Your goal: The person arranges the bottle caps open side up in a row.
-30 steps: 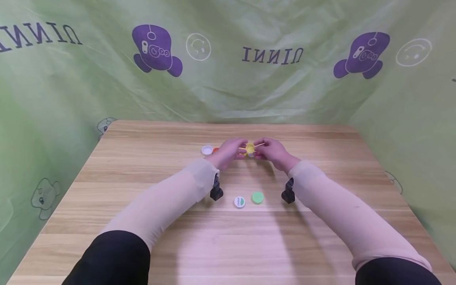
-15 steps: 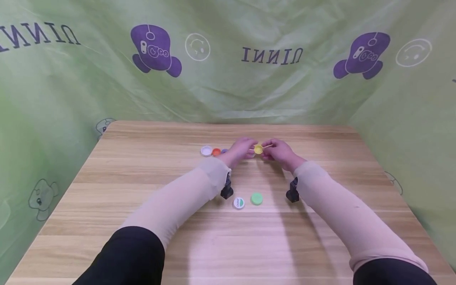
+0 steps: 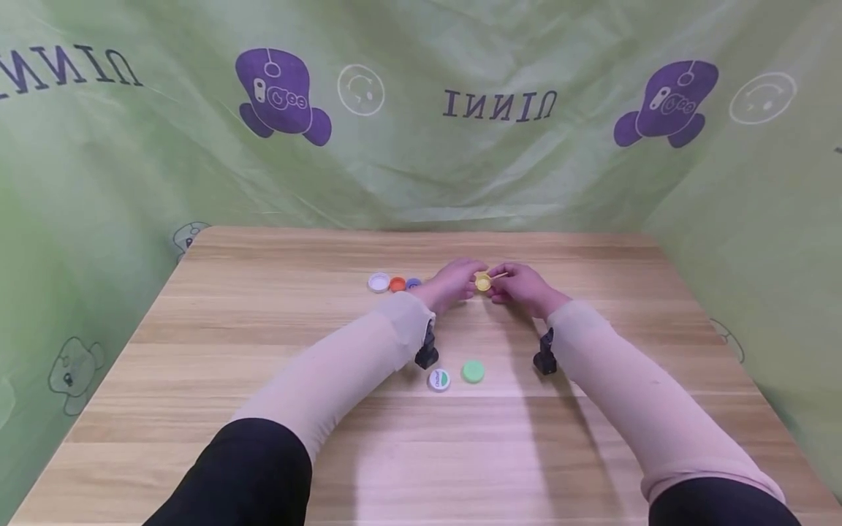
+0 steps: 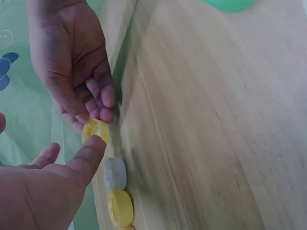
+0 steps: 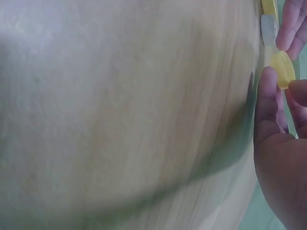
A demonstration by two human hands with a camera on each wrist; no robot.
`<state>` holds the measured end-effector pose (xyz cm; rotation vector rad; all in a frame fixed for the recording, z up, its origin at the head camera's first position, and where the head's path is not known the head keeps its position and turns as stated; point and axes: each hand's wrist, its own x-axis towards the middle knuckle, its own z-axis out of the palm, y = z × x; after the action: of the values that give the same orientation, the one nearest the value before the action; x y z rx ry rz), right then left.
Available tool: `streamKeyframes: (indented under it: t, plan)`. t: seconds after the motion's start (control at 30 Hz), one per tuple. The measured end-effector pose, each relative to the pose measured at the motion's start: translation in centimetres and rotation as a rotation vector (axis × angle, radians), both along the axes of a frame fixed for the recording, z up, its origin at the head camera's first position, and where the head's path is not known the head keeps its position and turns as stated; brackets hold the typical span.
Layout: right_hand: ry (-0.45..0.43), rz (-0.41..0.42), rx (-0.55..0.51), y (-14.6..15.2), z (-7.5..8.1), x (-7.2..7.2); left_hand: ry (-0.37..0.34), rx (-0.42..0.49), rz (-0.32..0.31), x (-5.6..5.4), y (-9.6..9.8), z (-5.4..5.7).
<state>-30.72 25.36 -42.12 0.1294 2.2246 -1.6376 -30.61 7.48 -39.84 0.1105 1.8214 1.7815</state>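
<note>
A yellow bottle cap (image 3: 483, 282) is between my two hands near the back of the table. My right hand (image 3: 522, 286) pinches it with thumb and fingertips, as the right wrist view shows. From the other side, my left hand (image 3: 452, 283) touches the yellow cap (image 4: 96, 131) with a fingertip, its visible fingers fairly straight. Close by, a white cap (image 4: 115, 173) and another yellow cap (image 4: 121, 207) lie in line. Farther left in this row are a blue cap (image 3: 413, 283), an orange cap (image 3: 397, 284) and a white cap (image 3: 378, 283).
Nearer the front, a white cap with a printed top (image 3: 439, 380) and a light green cap (image 3: 473, 371) lie on the wooden table (image 3: 263, 329). A green printed cloth (image 3: 408, 175) hangs behind and at both sides.
Both hands and the yellow bottle cap between them have moved to the right. The orange and blue caps, hidden or partly covered earlier, now show left of my left hand.
</note>
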Motion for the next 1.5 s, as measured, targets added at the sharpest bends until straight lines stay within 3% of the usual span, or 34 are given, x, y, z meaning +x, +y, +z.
streamKeyframes:
  t: [0.27,0.47,0.77,1.0,1.33,1.5]
  plan:
    - [-0.029,0.067,0.012,0.4,0.1,-0.3,-0.016,-0.004,-0.046,0.1,0.5,0.2]
    - [-0.015,0.098,0.069,0.2,0.5,-0.5,-0.051,0.005,-0.046,-0.1,0.4,0.5]
    - [-0.037,0.119,0.197,-0.6,0.7,-0.7,-0.106,0.072,0.058,-0.4,-1.3,0.4]
    - [-0.026,0.125,0.227,-0.9,1.2,-0.8,-0.084,0.053,0.068,-0.5,-2.7,0.3]
    - [0.01,0.113,0.304,-0.6,1.5,0.3,-0.021,-0.032,0.009,1.3,-5.6,0.6]
    - [0.053,0.229,0.3,-1.8,2.2,2.2,-0.004,-0.077,-0.046,3.1,-7.9,0.3]
